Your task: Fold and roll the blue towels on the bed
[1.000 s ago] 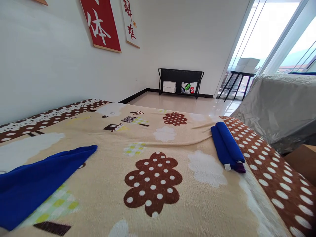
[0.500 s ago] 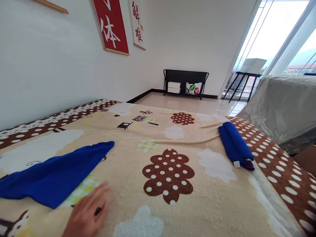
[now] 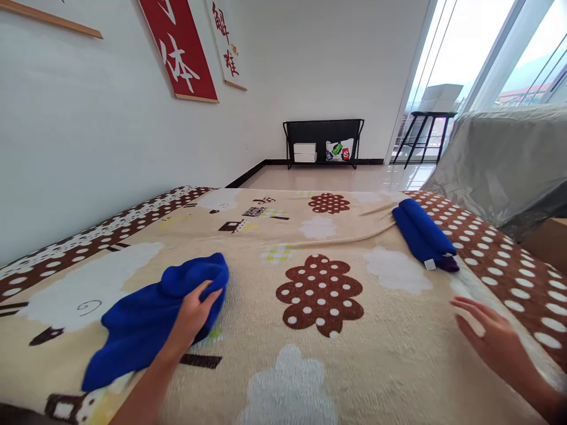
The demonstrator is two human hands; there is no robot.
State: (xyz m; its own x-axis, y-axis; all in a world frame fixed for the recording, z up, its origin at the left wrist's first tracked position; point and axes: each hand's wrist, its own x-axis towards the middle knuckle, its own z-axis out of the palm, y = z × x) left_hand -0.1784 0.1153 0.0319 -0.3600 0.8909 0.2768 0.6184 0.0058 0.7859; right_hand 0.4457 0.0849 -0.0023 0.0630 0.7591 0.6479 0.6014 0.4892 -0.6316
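A loose blue towel [image 3: 146,316] lies bunched on the left of a patterned fleece blanket [image 3: 310,354] that covers the bed. My left hand [image 3: 195,313] rests on the towel's near edge, fingers curled into the cloth and gripping it. A rolled blue towel [image 3: 423,233] with a white tag lies at the right, by the brown dotted border. My right hand [image 3: 487,333] hovers low over the blanket near the right edge, fingers spread and holding nothing, well short of the rolled towel.
A white wall with red and white hanging banners [image 3: 183,53] runs along the left. A black rack [image 3: 323,141] with boxes stands at the far wall. A grey covered piece of furniture [image 3: 505,159] sits right of the bed, beside tall windows and a black stool [image 3: 420,136].
My left hand has come in and gathered the flat blue towel into a bunch, pulling it rightward. My right hand has entered at the lower right. The view has shifted slightly.
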